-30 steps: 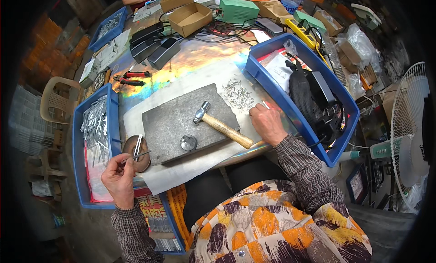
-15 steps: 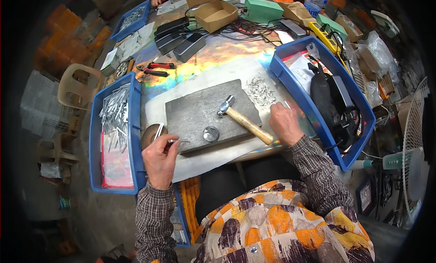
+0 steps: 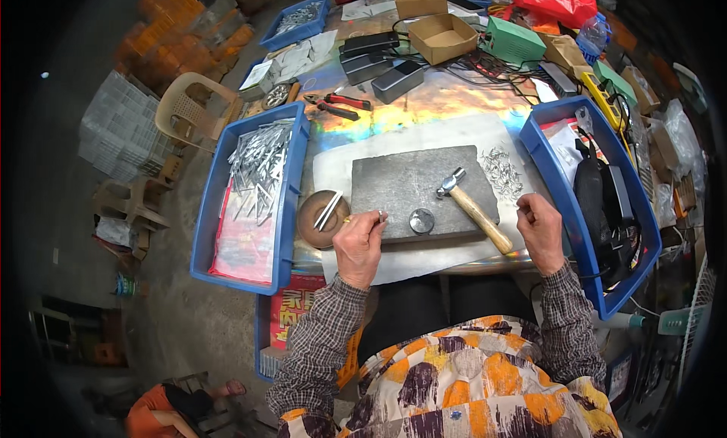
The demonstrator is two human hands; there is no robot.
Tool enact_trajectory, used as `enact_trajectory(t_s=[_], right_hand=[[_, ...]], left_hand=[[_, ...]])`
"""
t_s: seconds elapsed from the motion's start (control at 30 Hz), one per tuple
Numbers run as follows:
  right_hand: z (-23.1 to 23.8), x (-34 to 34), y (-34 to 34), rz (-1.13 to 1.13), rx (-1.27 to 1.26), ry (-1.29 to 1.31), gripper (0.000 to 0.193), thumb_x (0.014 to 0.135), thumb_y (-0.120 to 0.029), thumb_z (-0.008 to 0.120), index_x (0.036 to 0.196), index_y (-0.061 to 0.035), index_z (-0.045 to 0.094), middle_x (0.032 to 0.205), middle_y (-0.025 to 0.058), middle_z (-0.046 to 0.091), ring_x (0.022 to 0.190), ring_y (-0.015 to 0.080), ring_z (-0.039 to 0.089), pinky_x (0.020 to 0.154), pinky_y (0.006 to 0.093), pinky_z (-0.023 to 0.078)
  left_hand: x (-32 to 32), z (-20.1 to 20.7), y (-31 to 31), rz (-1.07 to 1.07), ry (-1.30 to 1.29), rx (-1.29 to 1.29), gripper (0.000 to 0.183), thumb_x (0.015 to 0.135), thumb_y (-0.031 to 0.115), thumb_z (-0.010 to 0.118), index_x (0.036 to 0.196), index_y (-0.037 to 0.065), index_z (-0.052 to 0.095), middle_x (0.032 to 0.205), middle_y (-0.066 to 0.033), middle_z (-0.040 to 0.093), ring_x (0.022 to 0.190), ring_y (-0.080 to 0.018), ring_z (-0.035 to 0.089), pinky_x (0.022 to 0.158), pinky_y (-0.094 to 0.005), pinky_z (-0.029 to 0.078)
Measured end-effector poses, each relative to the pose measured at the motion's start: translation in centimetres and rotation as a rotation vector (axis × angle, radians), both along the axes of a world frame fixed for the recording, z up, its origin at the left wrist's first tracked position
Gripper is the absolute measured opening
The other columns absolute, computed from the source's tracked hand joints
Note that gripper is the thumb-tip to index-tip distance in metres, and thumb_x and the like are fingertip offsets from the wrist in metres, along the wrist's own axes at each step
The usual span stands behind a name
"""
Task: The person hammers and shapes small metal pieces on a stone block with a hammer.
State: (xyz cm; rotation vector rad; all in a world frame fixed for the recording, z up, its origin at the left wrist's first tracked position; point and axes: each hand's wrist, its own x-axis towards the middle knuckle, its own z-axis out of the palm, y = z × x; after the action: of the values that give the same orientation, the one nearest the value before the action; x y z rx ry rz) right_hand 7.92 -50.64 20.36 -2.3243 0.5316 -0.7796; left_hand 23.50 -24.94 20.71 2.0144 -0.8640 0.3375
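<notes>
My left hand (image 3: 359,249) is closed at the slab's near left edge, pinching a small silvery metal piece (image 3: 382,215) between thumb and fingertips. My right hand (image 3: 541,232) is closed too, just right of a hammer's handle; whatever it may hold is hidden. The ball-peen hammer (image 3: 480,217) lies across the dark grey slab (image 3: 409,177), its wooden handle hanging over the near edge. A round metal block (image 3: 422,221) sits by that edge. Left of my left hand, a brown bowl (image 3: 309,224) has silvery strips (image 3: 329,210) resting in it. Small metal bits (image 3: 500,173) lie scattered beyond my right hand.
A blue tray (image 3: 288,211) of silvery strips stands left; another blue tray (image 3: 541,139), holding a black pouch, stands right. Red-handled pliers (image 3: 338,105), black boxes (image 3: 397,82), a cardboard box (image 3: 442,39) and a green box (image 3: 515,40) lie farther back amid cables.
The view has swung left. My left hand has moved right from beside the bowl along the slab's front edge. My right hand has drawn slightly nearer; the thin pale piece at its fingers no longer shows.
</notes>
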Motion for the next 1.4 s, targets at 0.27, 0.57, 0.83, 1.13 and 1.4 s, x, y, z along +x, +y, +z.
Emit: enact_trajectory(t_s=[0.27,0.57,0.83,1.13,1.4], right_hand=[[3.9,0.1,3.7,0.201,0.024,-0.164,0.012,0.076,0.007,0.059,0.086,0.0010,0.060,0.076,0.0121,0.061,0.065,0.0218,0.061,0.058,0.0300,0.047],[4.5,0.7,9.4,0.475,0.719,-0.172,0.005,0.082,0.004,0.061,0.087,0.0044,0.059,0.079,0.0061,0.060,0.058,0.0086,0.059,0.050,0.0196,0.047],[3.9,0.6,10.7,0.486,0.687,-0.226,0.004,0.081,0.003,0.061,0.085,0.0033,0.060,0.079,0.0050,0.058,0.056,0.0061,0.054,0.047,0.0198,0.042],[3.5,0.6,11.2,0.424,0.627,-0.217,0.008,0.078,0.004,0.064,0.084,0.0028,0.059,0.077,0.0068,0.058,0.061,0.0107,0.056,0.052,0.0229,0.044],[2.6,0.6,12.3,0.358,0.535,-0.289,0.007,0.080,0.005,0.061,0.084,0.0033,0.056,0.075,0.0089,0.057,0.060,0.0131,0.058,0.051,0.0245,0.045]], left_hand=[[-2.3,1.3,-0.2,-0.086,0.607,-0.349,0.007,0.083,0.000,0.063,0.087,-0.006,0.062,0.083,-0.0097,0.066,0.074,-0.0145,0.064,0.064,-0.0240,0.052],[-6.1,2.1,-1.0,-0.357,1.220,-0.800,0.013,0.087,0.002,0.059,0.099,-0.002,0.057,0.089,-0.0134,0.065,0.079,-0.0203,0.065,0.067,-0.0311,0.056],[-7.1,1.9,-1.0,-0.438,1.357,-0.930,0.016,0.089,0.004,0.058,0.104,0.000,0.056,0.093,-0.0137,0.065,0.082,-0.0208,0.065,0.070,-0.0326,0.056],[-7.4,2.3,-0.9,-0.434,1.388,-0.966,0.015,0.089,0.005,0.057,0.104,0.000,0.056,0.093,-0.0130,0.064,0.082,-0.0202,0.065,0.070,-0.0321,0.057],[-7.9,2.2,-1.1,-0.378,1.333,-1.012,0.016,0.088,0.004,0.059,0.103,0.000,0.056,0.094,-0.0137,0.065,0.081,-0.0209,0.065,0.073,-0.0328,0.056]])
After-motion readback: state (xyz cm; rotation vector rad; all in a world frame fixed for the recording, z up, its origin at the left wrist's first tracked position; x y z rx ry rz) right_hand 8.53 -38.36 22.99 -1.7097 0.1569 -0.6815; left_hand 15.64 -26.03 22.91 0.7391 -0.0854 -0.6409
